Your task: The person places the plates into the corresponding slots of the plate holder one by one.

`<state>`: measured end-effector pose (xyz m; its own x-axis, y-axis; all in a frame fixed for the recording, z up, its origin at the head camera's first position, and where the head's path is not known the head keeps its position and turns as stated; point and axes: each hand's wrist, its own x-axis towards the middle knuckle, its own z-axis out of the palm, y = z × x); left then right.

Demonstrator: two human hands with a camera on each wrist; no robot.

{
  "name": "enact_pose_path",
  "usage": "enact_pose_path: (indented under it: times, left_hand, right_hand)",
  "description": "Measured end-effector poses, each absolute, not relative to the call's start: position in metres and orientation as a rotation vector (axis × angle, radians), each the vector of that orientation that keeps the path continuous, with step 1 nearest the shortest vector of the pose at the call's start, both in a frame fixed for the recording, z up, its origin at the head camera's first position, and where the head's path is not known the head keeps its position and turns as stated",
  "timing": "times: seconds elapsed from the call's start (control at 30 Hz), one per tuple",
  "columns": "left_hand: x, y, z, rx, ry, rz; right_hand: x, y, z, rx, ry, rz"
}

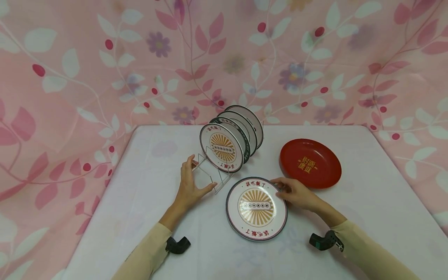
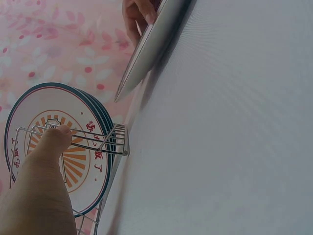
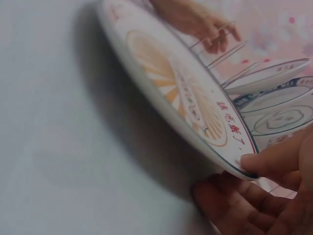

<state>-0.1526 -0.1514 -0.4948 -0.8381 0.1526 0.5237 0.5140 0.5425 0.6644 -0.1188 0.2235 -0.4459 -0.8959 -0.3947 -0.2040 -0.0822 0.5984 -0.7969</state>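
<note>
White table (image 1: 122, 217): right grip (image 1: 296, 194) pinches plate's (image 1: 256, 210) right rim; left grip (image 1: 190, 186) apparently holds rack (image 2: 122, 142).

We see a table (image 1: 140, 163) with a white cloth (image 1: 199, 260) on it. The far corners look round. On it we find a wire rack (image 2: 116, 139) with plates (image 1: 224, 147) standing up in it. On the right lies a shiny red dish (image 1: 310, 163) with gold writing. Nearer us, we cannot tell if the white plate (image 1: 256, 208) touches the cloth.
</note>
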Motion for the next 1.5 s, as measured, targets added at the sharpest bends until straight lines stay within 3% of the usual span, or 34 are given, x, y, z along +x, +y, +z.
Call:
enact_pose_path:
  times: [0.33, 1.0, 1.5]
  left_hand:
    - [-0.153, -0.151, -0.494, -0.532, -2.389, -1.227]
    - [-0.153, -0.151, -0.494, -0.539, -2.377, -1.230]
    - [-0.152, -0.152, -0.495, -0.552, -2.369, -1.233]
  right_hand:
    - [-0.113, 0.222, -0.431, -0.136, 1.976, -1.544]
    - [-0.119, 0.264, -0.374, -0.332, 2.076, -1.716]
    - [-0.142, 0.297, -0.322, -0.487, 2.007, -2.044]
